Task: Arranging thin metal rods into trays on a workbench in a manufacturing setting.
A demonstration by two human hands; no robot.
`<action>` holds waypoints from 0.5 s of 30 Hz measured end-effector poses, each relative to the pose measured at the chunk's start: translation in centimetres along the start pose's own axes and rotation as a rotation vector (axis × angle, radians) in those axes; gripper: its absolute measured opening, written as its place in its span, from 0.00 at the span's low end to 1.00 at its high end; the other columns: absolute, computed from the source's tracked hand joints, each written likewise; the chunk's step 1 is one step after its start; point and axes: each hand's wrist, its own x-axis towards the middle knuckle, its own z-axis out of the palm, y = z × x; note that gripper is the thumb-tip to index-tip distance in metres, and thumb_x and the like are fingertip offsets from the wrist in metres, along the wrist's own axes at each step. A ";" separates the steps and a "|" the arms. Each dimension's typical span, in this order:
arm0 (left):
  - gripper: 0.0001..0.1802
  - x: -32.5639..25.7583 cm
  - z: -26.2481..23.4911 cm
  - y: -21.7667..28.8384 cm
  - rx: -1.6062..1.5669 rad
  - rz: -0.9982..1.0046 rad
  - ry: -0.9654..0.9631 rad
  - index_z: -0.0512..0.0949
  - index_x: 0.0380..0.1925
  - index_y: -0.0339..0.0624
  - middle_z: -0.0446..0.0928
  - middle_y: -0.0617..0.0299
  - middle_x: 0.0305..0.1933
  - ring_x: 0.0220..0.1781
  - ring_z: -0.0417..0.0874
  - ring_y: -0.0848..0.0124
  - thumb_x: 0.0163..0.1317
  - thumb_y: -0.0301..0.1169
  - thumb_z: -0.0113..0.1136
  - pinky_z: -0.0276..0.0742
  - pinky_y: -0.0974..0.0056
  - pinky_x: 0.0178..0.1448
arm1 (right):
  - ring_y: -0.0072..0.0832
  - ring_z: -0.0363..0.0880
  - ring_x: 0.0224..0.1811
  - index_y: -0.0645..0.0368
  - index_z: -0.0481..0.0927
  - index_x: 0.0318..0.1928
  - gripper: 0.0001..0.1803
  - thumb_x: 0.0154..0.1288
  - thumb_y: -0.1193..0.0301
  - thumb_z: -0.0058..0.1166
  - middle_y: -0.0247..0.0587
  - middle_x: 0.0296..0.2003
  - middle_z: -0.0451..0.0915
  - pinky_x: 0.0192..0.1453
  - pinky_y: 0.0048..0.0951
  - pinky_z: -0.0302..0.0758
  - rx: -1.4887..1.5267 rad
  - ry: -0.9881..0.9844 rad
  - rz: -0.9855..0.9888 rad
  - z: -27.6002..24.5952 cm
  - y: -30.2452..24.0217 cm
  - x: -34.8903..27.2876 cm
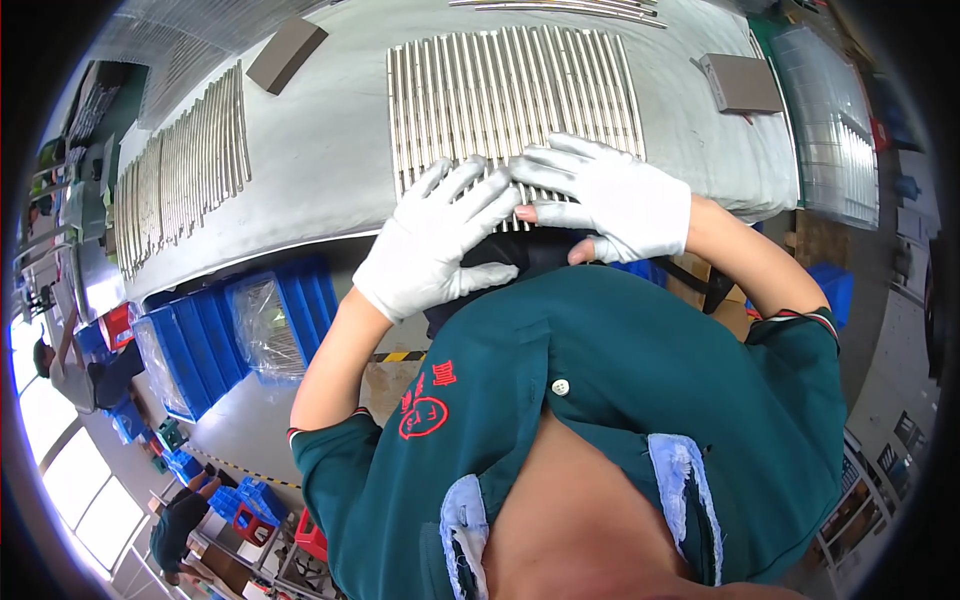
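At the far left of your view, on the grey cloth-covered desk, lies a long row of thin shiny metal rods, side by side like a fence. Under the desk edge stand blue plastic crates, some lined with clear crinkled plastic film.

A flat dark grey rectangular block rests on the desk near the top, between the two groups of rods.

Your left hand, in a white knitted cotton glove, lies flat with its fingers spread wide on the near edge of the big bundle of bright silver metal rods. The hand holds nothing; it only presses on the rod ends. These rods are straight, round and smooth, packed tightly in parallel in the middle of the desk, just in front of you.

Your right hand, also in a white glove, lies just beside the left one, on the same near edge. Its fingers are open and flat on the rods, and the bare fingertips show below the glove.

At the right, a grey flat metal box lies on the desk, well apart from your hands.
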 end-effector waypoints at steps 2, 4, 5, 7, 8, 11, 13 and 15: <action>0.39 -0.6 -0.3 -0.8 -0.001 -0.003 0.045 0.69 0.61 0.41 0.70 0.50 0.63 0.66 0.66 0.49 0.54 0.55 0.60 0.57 0.47 0.71 | 0.49 0.55 0.71 0.51 0.65 0.67 0.38 0.65 0.40 0.35 0.53 0.68 0.59 0.76 0.46 0.48 -0.039 0.041 -0.017 -0.6 1.0 1.0; 0.37 -1.0 -0.9 -2.2 0.066 -0.040 0.099 0.68 0.62 0.41 0.69 0.49 0.64 0.68 0.65 0.50 0.59 0.54 0.56 0.55 0.49 0.72 | 0.51 0.52 0.72 0.50 0.63 0.68 0.40 0.66 0.37 0.27 0.52 0.70 0.56 0.76 0.49 0.44 -0.137 0.052 0.090 -1.9 2.9 2.1; 0.35 -0.4 -1.4 -3.2 0.103 -0.070 0.135 0.68 0.62 0.42 0.68 0.49 0.65 0.69 0.64 0.51 0.61 0.53 0.55 0.54 0.50 0.73 | 0.50 0.50 0.73 0.49 0.62 0.68 0.39 0.67 0.38 0.27 0.47 0.71 0.55 0.76 0.47 0.45 -0.136 0.147 0.121 -2.0 4.5 2.5; 0.33 1.1 -1.7 -6.5 0.214 -0.110 0.249 0.68 0.62 0.42 0.68 0.49 0.66 0.69 0.64 0.51 0.63 0.52 0.53 0.54 0.51 0.73 | 0.48 0.49 0.74 0.47 0.61 0.69 0.37 0.68 0.39 0.30 0.46 0.71 0.55 0.77 0.46 0.44 -0.177 0.163 0.198 -2.1 7.2 3.6; 0.33 1.6 -1.7 -8.2 0.240 -0.126 0.296 0.68 0.62 0.42 0.68 0.49 0.65 0.69 0.64 0.51 0.63 0.51 0.52 0.55 0.52 0.72 | 0.48 0.49 0.74 0.47 0.61 0.69 0.37 0.68 0.39 0.30 0.46 0.71 0.55 0.77 0.46 0.44 -0.173 0.166 0.184 -2.8 7.2 4.9; 0.32 3.7 -1.3 -12.0 0.284 -0.100 0.334 0.68 0.62 0.41 0.68 0.48 0.65 0.68 0.65 0.50 0.65 0.51 0.50 0.57 0.53 0.71 | 0.51 0.51 0.72 0.57 0.67 0.65 0.31 0.69 0.51 0.40 0.57 0.68 0.58 0.76 0.45 0.46 -0.072 0.014 0.161 -3.1 7.5 6.7; 0.32 5.2 -0.2 -12.3 0.274 -0.054 0.289 0.70 0.61 0.40 0.68 0.48 0.64 0.68 0.65 0.50 0.64 0.52 0.50 0.57 0.53 0.71 | 0.48 0.49 0.73 0.45 0.60 0.70 0.36 0.68 0.40 0.33 0.44 0.71 0.55 0.77 0.45 0.44 -0.340 0.057 0.103 -0.8 8.6 6.0; 0.33 5.8 -0.1 -11.4 0.274 -0.075 0.275 0.70 0.61 0.39 0.67 0.48 0.65 0.68 0.64 0.51 0.64 0.52 0.50 0.57 0.53 0.71 | 0.47 0.49 0.74 0.45 0.59 0.70 0.35 0.69 0.42 0.34 0.44 0.71 0.54 0.77 0.44 0.43 -0.355 0.043 0.110 -1.7 8.0 5.8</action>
